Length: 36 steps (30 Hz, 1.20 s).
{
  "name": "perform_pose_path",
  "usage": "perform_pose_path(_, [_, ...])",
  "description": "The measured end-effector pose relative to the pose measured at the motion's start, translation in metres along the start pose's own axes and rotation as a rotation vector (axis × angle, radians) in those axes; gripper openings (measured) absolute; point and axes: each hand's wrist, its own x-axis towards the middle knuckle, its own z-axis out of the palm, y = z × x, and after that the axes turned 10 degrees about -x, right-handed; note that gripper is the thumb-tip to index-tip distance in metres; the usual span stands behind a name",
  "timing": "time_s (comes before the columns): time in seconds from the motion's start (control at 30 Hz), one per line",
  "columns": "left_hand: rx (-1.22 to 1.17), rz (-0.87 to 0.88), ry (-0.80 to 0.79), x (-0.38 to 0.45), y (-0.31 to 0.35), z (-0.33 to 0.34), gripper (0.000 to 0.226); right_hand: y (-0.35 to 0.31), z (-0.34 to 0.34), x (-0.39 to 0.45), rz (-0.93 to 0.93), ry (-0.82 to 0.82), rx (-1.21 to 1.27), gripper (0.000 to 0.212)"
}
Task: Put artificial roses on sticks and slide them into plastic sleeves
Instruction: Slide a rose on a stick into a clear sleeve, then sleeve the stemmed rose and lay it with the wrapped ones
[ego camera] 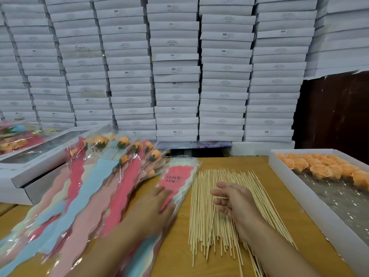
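- Landmark: the spread of sticks (219,206) lying fanned on the wooden table (249,162) in front of me. Everything below is placed against it.
- My right hand (233,198) hovers right over the middle of the sticks, fingers loosely spread and pointing left, pinching nothing yet; I cannot tell whether the fingertips touch the wood.
- The sticks look thin, light and stiff, likely to roll and to snap if bent. I judge it best to pinch a single one near its middle with thumb and forefinger and lift it clear of its neighbours.
- Just left of the sticks, my left hand (159,202) lies flat, fingers straight, pressing on the top plastic sleeve (175,182) of the empty stack, a pink one printed "LOVE YOU". The film looks slippery and floppy; I would hold it down flat and open it at the wide end.
- Further left of the sticks, the finished sleeved roses (111,170) lie overlapped in a pile.
- Right of the sticks, a white tray (295,188) holds the orange artificial roses (319,166) at its far end. They look soft and crushable, so I would take one by its base, not the petals.
- Beyond the sticks, stacked white boxes (175,76) fill the wall.
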Motion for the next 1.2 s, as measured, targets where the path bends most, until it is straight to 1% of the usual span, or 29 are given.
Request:
perform_pose_path(0.07, [0.010, 0.012, -0.027, -0.001, -0.004, 0.008, 0.054, -0.002, -0.001, 0.001, -0.030, 0.003, -0.072, 0.022])
perform_pose_path(0.17, [-0.021, 0.009, -0.049, -0.003, -0.009, 0.017, 0.053, -0.011, -0.008, 0.007, -0.111, 0.008, -0.275, 0.021])
perform_pose_path(0.3, [-0.060, 0.014, -0.014, -0.005, -0.010, 0.022, 0.050, -0.040, -0.037, 0.029, -0.179, 0.051, -0.426, 0.020])
perform_pose_path(0.37, [-0.067, 0.010, -0.008, -0.005, -0.010, 0.023, 0.049, -0.057, -0.062, 0.047, -0.181, 0.122, -0.525, 0.019])
perform_pose_path(0.47, [-0.070, -0.003, -0.019, -0.005, -0.010, 0.022, 0.050, -0.076, -0.113, 0.078, -0.186, 0.290, -0.685, 0.024])
perform_pose_path(0.53, [-0.074, -0.004, -0.022, -0.005, -0.009, 0.022, 0.050, -0.078, -0.154, 0.093, -0.165, 0.415, -0.888, 0.019])
perform_pose_path(0.6, [-0.070, -0.002, -0.022, -0.005, -0.009, 0.022, 0.050, -0.071, -0.194, 0.103, -0.076, 0.481, -1.123, 0.018])
perform_pose_path(0.63, [-0.067, 0.000, -0.021, -0.005, -0.009, 0.022, 0.050, -0.064, -0.210, 0.107, -0.026, 0.467, -1.238, 0.018])
perform_pose_path(0.7, [-0.067, 0.002, -0.019, -0.005, -0.011, 0.022, 0.049, -0.051, -0.233, 0.116, 0.047, 0.342, -1.474, 0.018])
perform_pose_path(0.77, [-0.071, 0.011, -0.018, -0.005, -0.011, 0.022, 0.049, -0.039, -0.247, 0.123, 0.072, 0.231, -1.563, 0.023])
perform_pose_path(0.8, [-0.074, 0.013, -0.014, -0.004, -0.011, 0.023, 0.049, -0.036, -0.251, 0.127, 0.066, 0.208, -1.578, 0.026])
perform_pose_path(1.03, [-0.060, 0.008, -0.019, -0.005, -0.009, 0.022, 0.049, -0.025, -0.258, 0.140, 0.054, 0.228, -1.799, 0.036])
perform_pose_path(1.2, [-0.062, 0.010, -0.023, -0.005, -0.009, 0.021, 0.049, -0.018, -0.263, 0.147, 0.014, 0.241, -1.774, 0.038])
